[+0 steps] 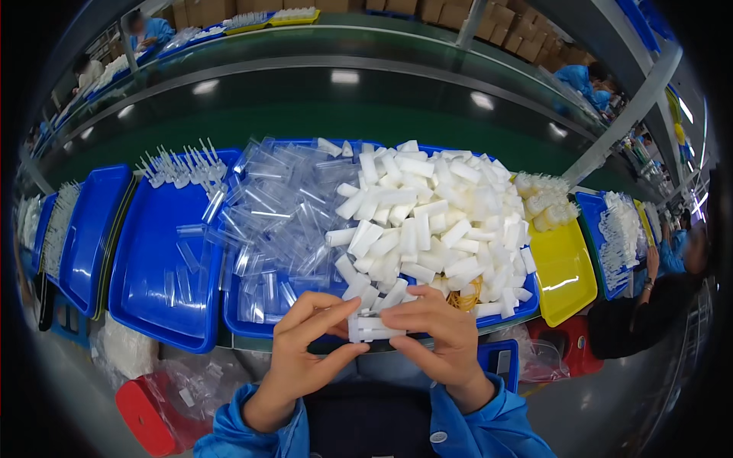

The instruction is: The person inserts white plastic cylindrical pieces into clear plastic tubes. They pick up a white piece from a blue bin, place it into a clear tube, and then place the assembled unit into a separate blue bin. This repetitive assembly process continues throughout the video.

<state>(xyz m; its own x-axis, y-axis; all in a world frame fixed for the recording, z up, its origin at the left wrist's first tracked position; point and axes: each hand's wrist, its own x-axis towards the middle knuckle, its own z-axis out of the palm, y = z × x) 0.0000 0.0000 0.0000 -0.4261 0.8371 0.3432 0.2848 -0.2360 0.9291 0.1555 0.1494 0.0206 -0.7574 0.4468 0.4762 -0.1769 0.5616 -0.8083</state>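
Observation:
Between my two hands, just in front of the near edge of a big blue tray (248,327), is a small white and clear plastic part (372,327). My left hand (309,336) pinches its left end between thumb and fingers. At the other end my right hand (439,336) grips it, fingers over the top and thumb below, hiding that end. Clear plastic tubes (282,198) fill the left half of the tray. Heaped on the right half are short white cylinders (427,221), with yellow rubber bands (466,296) near the front.
To the left, a blue tray (145,267) holds white stemmed parts (183,166) and a few tubes. A yellow tray (561,267) with bundled pale pieces stands right. Beyond runs a green conveyor belt (343,95). Red stools (145,412) flank me; a co-worker's arm (649,282) is at right.

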